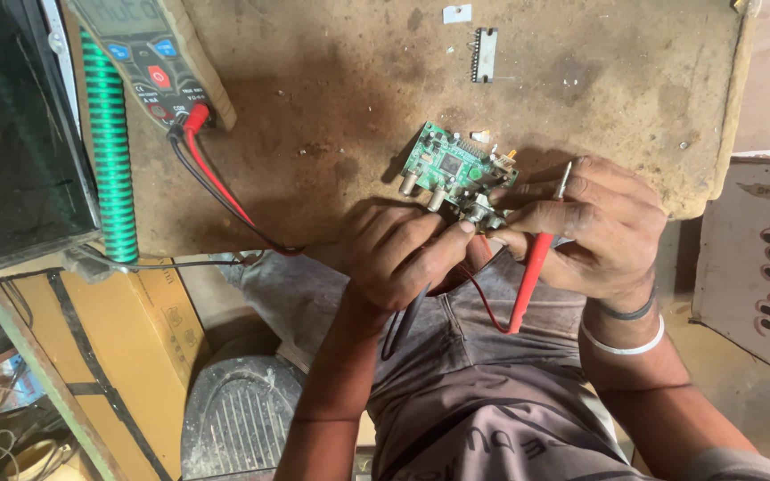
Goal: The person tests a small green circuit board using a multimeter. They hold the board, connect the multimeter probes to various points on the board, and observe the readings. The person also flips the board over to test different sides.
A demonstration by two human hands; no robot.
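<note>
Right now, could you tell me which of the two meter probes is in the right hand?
The red probe: the right hand grips it beside the green board. The black probe hangs under the left hand instead.

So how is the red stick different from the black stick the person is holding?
The red probe sits in the right hand and shows nearly all its length; the black probe sits in the left hand with only its tail showing. The red probe's metal tip pokes up past the fingers; the black probe's tip is hidden. Both trail wires, and both hands meet at the green circuit board.
</note>
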